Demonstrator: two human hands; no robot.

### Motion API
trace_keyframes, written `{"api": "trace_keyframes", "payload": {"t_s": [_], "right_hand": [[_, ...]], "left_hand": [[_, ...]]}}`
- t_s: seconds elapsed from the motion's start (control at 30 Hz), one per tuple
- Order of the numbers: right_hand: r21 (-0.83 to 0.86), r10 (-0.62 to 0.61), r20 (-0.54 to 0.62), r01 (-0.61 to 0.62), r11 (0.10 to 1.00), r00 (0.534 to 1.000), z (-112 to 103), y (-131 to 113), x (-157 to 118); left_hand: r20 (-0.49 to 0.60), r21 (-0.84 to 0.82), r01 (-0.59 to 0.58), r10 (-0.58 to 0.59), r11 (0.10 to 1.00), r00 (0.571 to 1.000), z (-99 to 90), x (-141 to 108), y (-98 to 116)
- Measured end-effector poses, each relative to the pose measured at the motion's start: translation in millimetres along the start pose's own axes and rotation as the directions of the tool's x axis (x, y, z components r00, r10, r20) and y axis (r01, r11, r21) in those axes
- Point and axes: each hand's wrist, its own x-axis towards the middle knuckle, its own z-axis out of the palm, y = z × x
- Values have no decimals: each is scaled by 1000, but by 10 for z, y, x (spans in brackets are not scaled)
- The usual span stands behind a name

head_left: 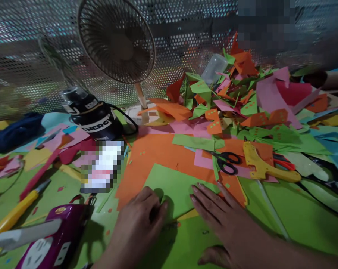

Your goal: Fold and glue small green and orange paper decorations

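A light green paper sheet [173,186] lies on an orange sheet [141,155] in front of me. My left hand [142,220] is closed, its fingers curled at the left part of the green sheet; whatever sits inside the fingers is hidden. My right hand [225,220] lies flat with fingers stretched out, touching the sheet's right side. A sliver of yellow paper [190,215] shows under its near edge. Beyond my right hand are black-handled scissors [227,163] and a yellow glue gun [262,164] with a glue stick [272,209] pointing toward me.
Coloured paper scraps [213,101] are heaped at the back right, with a clear plastic cup [214,68] among them. A fan [117,41] and a black bottle [94,116] stand behind. At left lie a purple power strip [57,231], a yellow-handled cutter [18,209] and a blurred-out bright rectangle [103,168].
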Motion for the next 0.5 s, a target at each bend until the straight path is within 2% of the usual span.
{"api": "trace_keyframes", "payload": {"t_s": [0.17,0.27,0.33,0.43,0.5], "right_hand": [[25,-2,-17,2,1000,1000,-12,9,7],[34,9,-8,-9,999,1000,-21,11,17],[33,19,8,-20,999,1000,-28,10,31],[42,48,49,-50,998,998,-48,4,60],[54,75,92,-80,995,993,-65,-2,78]], "left_hand": [[13,28,25,-26,999,1000,-21,5,48],[16,107,54,-56,993,998,-35,-10,71],[-29,180,41,-36,983,999,-31,-22,61],[-150,331,-78,134,940,980,9,-20,10],[-137,417,-234,315,878,939,54,1,-28]]}}
